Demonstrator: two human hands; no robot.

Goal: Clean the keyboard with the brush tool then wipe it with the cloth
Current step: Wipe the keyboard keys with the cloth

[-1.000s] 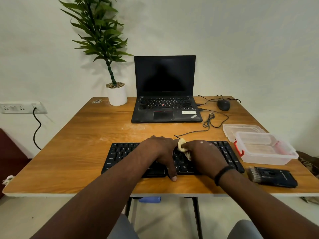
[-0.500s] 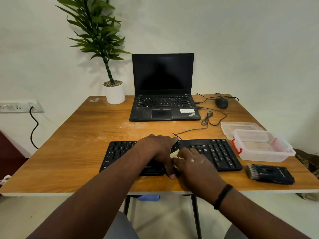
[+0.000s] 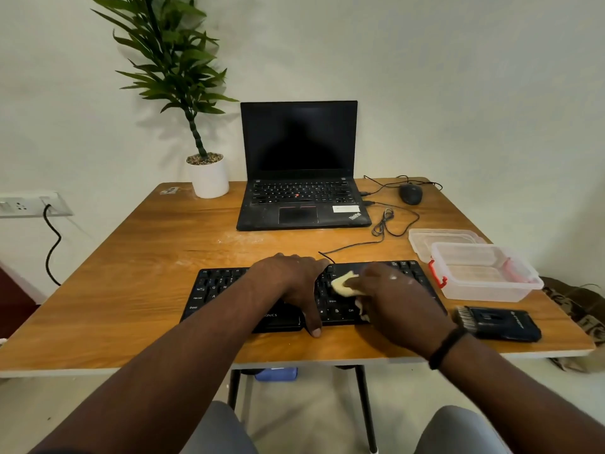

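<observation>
The middle of the black wired keyboard (image 3: 226,290) lies hidden beneath both hands. Most of the pale yellow cloth (image 3: 342,286) is covered by the motion-blurred right hand (image 3: 396,299), so its grip is unclear. The tall green potted plant (image 3: 170,60) is cut off by the top edge. Key legends are mostly unreadable.

One keyboard (image 3: 229,290), one cloth (image 3: 342,286), one brush tool (image 3: 497,324), two hands (image 3: 291,280).
</observation>
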